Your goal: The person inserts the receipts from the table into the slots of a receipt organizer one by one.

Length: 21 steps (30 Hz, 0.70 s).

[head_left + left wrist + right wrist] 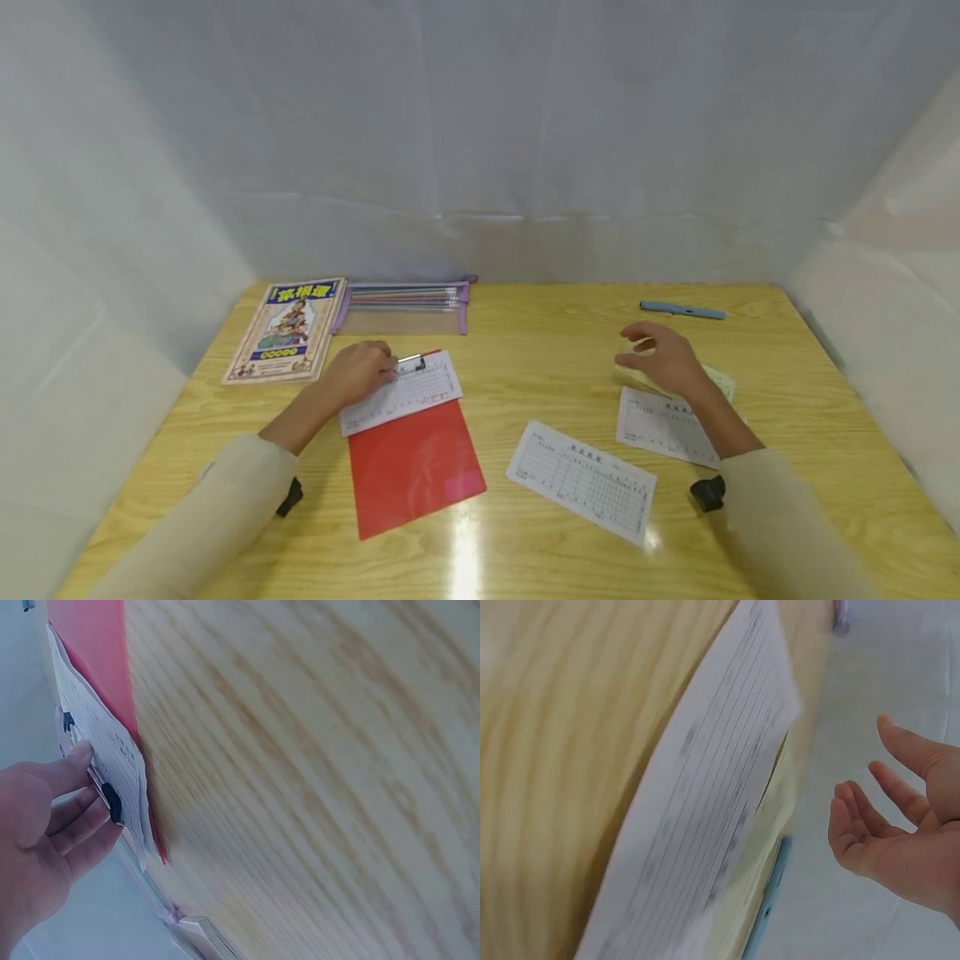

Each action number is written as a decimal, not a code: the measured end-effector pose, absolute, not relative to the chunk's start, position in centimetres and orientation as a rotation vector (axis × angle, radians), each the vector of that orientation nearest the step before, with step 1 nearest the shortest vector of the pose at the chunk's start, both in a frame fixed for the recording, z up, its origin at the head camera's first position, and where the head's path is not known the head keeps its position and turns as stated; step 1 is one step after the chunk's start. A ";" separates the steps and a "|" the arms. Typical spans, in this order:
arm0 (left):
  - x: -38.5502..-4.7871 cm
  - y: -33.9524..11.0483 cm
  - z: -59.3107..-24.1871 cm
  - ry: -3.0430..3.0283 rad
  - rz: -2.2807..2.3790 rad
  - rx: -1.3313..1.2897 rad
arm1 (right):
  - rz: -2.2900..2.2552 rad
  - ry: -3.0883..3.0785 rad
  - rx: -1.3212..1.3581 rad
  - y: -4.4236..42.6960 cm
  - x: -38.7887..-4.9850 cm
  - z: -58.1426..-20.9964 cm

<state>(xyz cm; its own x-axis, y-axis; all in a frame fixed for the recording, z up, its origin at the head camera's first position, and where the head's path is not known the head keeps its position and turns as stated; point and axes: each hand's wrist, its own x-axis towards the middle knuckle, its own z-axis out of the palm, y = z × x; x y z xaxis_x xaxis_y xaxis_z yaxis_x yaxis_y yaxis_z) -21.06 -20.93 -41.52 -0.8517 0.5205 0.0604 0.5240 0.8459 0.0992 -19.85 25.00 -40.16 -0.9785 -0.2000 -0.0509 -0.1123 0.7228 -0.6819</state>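
Note:
My left hand [360, 371] grips the metal clip [111, 801] at the top of a red clipboard [412, 467], thumb on top and fingers underneath in the left wrist view. White printed forms [420, 387] lie across the clipboard's upper part, by the clip. Over on the right, my right hand [663, 358] hovers with loosely bent fingers and nothing in them. Below it are a pale yellow slip [718, 381], partly hidden by the hand, and a printed form [660, 425]. Another loose form [581, 482] lies at an angle between the clipboard and that one.
A comic-style booklet [288, 329] lies at the back left, beside a clear pencil pouch [397, 321] with purple edging and several pencils. A blue pen [682, 310] rests at the back right. Pale sheeting [495, 142] encloses the wooden table [540, 358] at the back and sides.

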 end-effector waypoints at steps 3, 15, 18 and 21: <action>-21.2 -20.9 -41.6 -2.978 -0.174 -0.861 | -1.048 2.810 -0.191 27.4 -19.5 -40.2; -21.3 -21.0 -41.5 -2.998 -0.190 -0.861 | -0.813 2.842 -0.026 33.6 -18.2 -41.3; -21.3 -21.0 -41.4 -3.003 -0.193 -0.855 | -0.768 2.852 -0.028 34.6 -17.8 -41.4; -21.2 -21.0 -41.3 -3.008 -0.201 -0.843 | -0.736 2.845 -0.015 35.2 -17.7 -41.5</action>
